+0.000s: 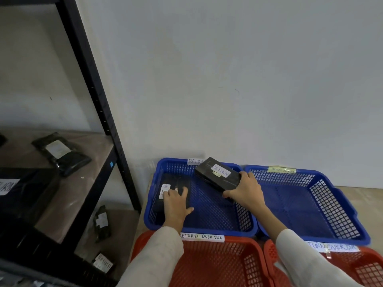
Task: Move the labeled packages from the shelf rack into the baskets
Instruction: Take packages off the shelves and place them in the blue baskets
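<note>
A black package marked RETURN (217, 176) is grasped at its near end by the right hand (246, 190), fingers curled round it. It is tilted over the back rim of a blue basket (199, 229), just below the view's centre. Inside that basket, toward nine o'clock, a flat package (176, 186) already lies on the bottom, with the left hand (176, 200) resting on it, fingers laid out straight, gripping nothing. At three o'clock from this basket stands a second blue basket (310, 204), which shows no packages. At six o'clock, two red baskets (217, 264) tagged RETURN OVER DUE are partly hidden by the person's pale sleeves. At nine o'clock of the view stands the black shelf rack (93, 79), where several labelled packages wait: one on the upper board (62, 154), a large one at the far left (20, 193), and two lower down (101, 223). The job looks early: one placed, one going in, at least four to move.
</note>
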